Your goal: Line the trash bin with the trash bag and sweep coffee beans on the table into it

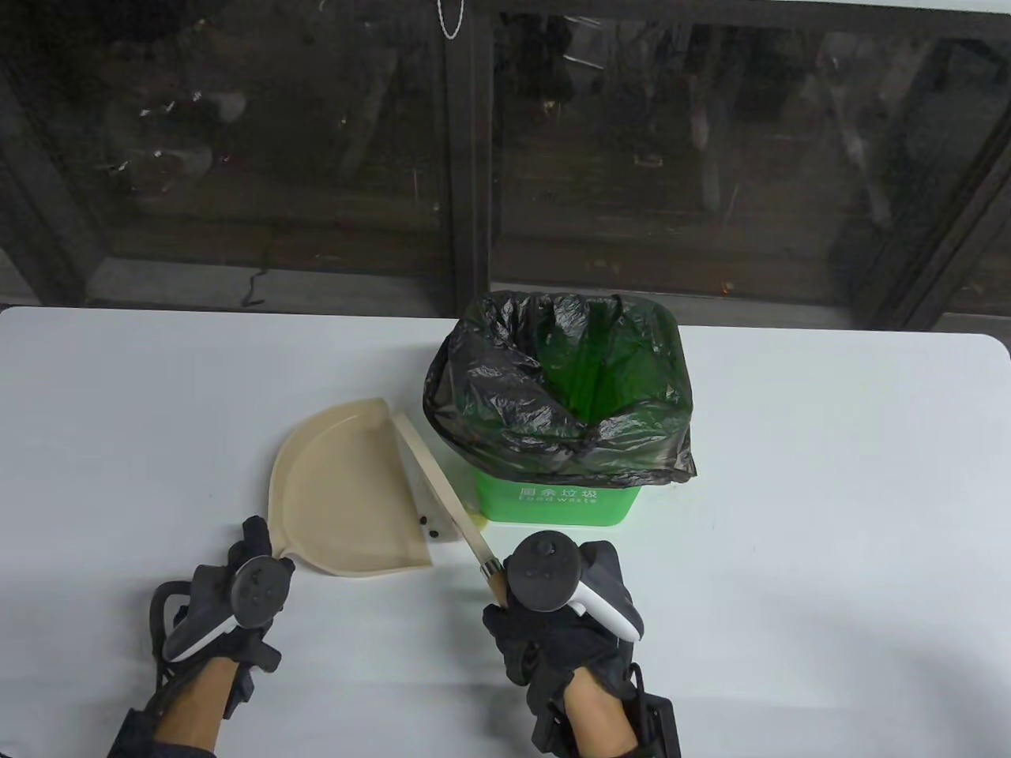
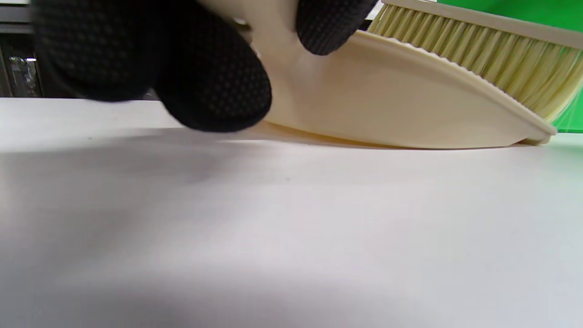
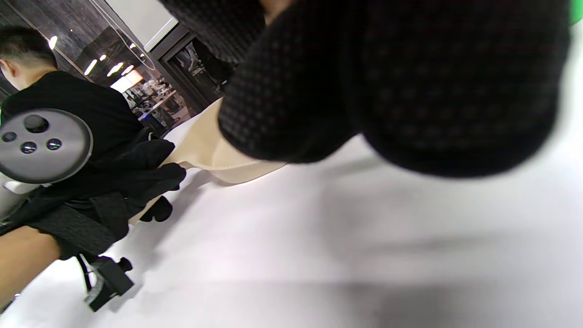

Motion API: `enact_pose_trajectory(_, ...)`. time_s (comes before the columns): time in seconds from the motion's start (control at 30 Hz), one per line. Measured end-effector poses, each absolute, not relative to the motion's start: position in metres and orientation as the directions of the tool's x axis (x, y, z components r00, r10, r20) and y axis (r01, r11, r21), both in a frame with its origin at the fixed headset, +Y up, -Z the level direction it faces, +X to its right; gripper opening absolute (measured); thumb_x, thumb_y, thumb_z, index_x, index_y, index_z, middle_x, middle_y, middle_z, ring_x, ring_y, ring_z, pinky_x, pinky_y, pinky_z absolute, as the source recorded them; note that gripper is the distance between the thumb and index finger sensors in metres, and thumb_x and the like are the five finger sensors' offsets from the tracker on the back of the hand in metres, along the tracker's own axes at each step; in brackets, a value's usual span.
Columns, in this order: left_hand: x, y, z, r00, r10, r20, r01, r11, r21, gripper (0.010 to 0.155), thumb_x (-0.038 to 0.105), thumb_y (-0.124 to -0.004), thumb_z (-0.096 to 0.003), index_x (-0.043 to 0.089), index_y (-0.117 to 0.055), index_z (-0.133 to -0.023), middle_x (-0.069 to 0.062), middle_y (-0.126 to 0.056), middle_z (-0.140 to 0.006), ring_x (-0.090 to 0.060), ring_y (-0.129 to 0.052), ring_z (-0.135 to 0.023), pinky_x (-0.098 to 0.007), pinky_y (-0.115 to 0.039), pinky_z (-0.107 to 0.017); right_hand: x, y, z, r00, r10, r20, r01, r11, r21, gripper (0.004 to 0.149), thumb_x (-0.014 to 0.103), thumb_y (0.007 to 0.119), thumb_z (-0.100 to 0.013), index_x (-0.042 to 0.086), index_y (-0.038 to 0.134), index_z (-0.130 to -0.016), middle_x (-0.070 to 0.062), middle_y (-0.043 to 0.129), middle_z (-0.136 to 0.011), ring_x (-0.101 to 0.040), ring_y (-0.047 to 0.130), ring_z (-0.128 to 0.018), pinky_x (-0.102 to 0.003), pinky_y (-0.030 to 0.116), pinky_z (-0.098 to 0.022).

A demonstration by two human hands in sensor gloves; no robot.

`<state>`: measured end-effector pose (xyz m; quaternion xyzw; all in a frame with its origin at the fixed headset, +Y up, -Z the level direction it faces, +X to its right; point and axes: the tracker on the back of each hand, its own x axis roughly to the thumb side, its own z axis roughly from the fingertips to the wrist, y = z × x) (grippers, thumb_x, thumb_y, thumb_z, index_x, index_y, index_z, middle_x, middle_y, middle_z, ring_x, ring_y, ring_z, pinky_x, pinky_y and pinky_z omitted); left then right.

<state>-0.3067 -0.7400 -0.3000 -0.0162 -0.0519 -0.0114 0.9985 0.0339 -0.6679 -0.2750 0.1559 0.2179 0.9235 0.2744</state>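
Observation:
The green trash bin [image 1: 553,505] stands mid-table, lined with a black trash bag [image 1: 490,403] folded over its rim. A beige dustpan [image 1: 347,489] lies flat to the bin's left, and my left hand [image 1: 253,584] grips its short handle; in the left wrist view my fingers [image 2: 214,86] curl round the handle above the dustpan [image 2: 387,109]. My right hand [image 1: 545,624] grips the handle of a beige brush [image 1: 438,482] that lies along the dustpan's open edge. A few dark coffee beans [image 1: 427,527] sit at that edge by the bristles [image 2: 478,59].
The white table [image 1: 829,513] ends at a dark glass wall behind. In the right wrist view my gloved fingers [image 3: 387,82] fill the top, with the left hand's tracker [image 3: 45,146] and a person in black [image 3: 68,105] at the left.

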Motion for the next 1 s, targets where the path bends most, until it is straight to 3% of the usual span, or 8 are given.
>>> enact_pose_trajectory(0.23, -0.303, -0.740, -0.300, 0.994, -0.039, 0.099, 0.042, 0.999, -0.030, 0.067, 0.028, -0.060, -0.0724, -0.020, -0.036, -0.113, -0.029, -0.074, -0.095, -0.029, -0.101, -0.043, -0.048, -0.085, -0.037, 0.032, -0.669, -0.275, -0.661, 0.735, 0.150, -0.548, -0.609, 0.573, 0.069, 0.028, 0.065, -0.056, -0.015, 0.032, -0.098, -0.018, 0.090, -0.059, -0.006, 0.102, -0.020, -0.027, 0.095, -0.006)
enact_pose_trajectory(0.47, -0.303, -0.741, -0.301, 0.995, -0.032, 0.098, 0.036, 0.999, -0.040, 0.067, 0.028, -0.060, -0.0725, -0.020, -0.036, -0.113, -0.029, -0.074, -0.095, -0.029, -0.101, -0.043, -0.048, -0.085, -0.037, 0.029, -0.666, -0.274, -0.558, 0.805, 0.200, -0.646, -0.573, 0.505, 0.069, 0.031, 0.064, -0.056, -0.011, 0.030, -0.100, -0.013, 0.089, -0.062, -0.004, 0.101, -0.023, -0.026, 0.095, -0.010)
enact_pose_trajectory(0.67, -0.305, -0.741, -0.301, 0.995, -0.012, 0.096, 0.017, 0.998, -0.052, 0.067, 0.028, -0.060, -0.0725, -0.020, -0.035, -0.113, -0.029, -0.074, -0.096, -0.030, -0.101, -0.045, -0.049, -0.085, -0.038, 0.029, -0.669, -0.276, -0.672, 0.685, 0.281, -0.606, -0.727, 0.323, 0.069, 0.033, 0.065, -0.055, -0.006, 0.031, -0.101, -0.010, 0.088, -0.065, -0.005, 0.100, -0.024, -0.028, 0.093, -0.013)
enact_pose_trajectory(0.87, -0.306, -0.741, -0.302, 0.995, 0.001, 0.095, 0.005, 0.998, -0.060, 0.067, 0.028, -0.060, -0.0725, -0.019, -0.035, -0.113, -0.028, -0.074, -0.096, -0.031, -0.101, -0.045, -0.049, -0.085, -0.038, 0.022, -0.691, -0.286, -0.824, 0.451, 0.343, -0.446, -0.890, 0.099, 0.068, 0.034, 0.068, -0.053, -0.004, 0.036, -0.100, -0.008, 0.089, -0.064, -0.006, 0.100, -0.024, -0.030, 0.092, -0.013)
enact_pose_trajectory(1.0, -0.307, -0.741, -0.302, 0.995, 0.012, 0.095, -0.005, 0.998, -0.064, 0.067, 0.028, -0.060, -0.0725, -0.019, -0.035, -0.114, -0.028, -0.074, -0.096, -0.031, -0.101, -0.046, -0.049, -0.085, -0.038, 0.018, -0.704, -0.291, -0.870, 0.349, 0.348, -0.360, -0.932, 0.036, 0.068, 0.034, 0.069, -0.053, -0.005, 0.038, -0.099, -0.007, 0.089, -0.064, -0.007, 0.100, -0.025, -0.030, 0.092, -0.014)
